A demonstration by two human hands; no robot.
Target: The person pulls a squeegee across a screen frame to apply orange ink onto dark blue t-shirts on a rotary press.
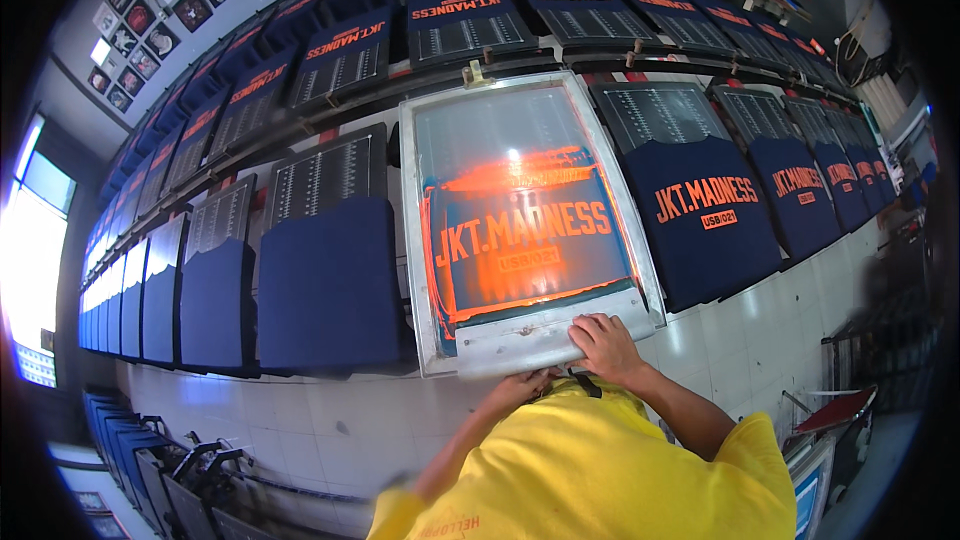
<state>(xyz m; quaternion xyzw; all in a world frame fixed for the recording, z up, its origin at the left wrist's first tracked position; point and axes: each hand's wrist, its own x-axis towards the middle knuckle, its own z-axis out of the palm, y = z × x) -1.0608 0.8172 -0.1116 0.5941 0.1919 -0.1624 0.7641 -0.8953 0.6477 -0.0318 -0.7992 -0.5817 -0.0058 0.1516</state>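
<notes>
A screen-printing frame (pixel 409 190) with a pale metal rim lies over a navy shirt on a board in front of me. Bright orange ink (pixel 515 172) streaks its mesh, thickest in a band across the middle, with block lettering showing below. At the near end lies a wide silver-grey squeegee (pixel 530 333), a dark strip along its far edge. My right hand (pixel 606 348) is closed over the squeegee's right part, fingers bent on top. My left hand (pixel 520 387) is curled at the near edge, below the squeegee; its fingers are partly hidden, so what they grip is unclear.
Plain navy shirts (pixel 328 275) on boards run left; shirts with orange print (pixel 708 210) run right. Another row of printed shirts (pixel 460 8) lies beyond a metal rail (pixel 665 62). Dark racks (pixel 205 465) stand lower left, and a red-topped stand (pixel 838 410) lower right.
</notes>
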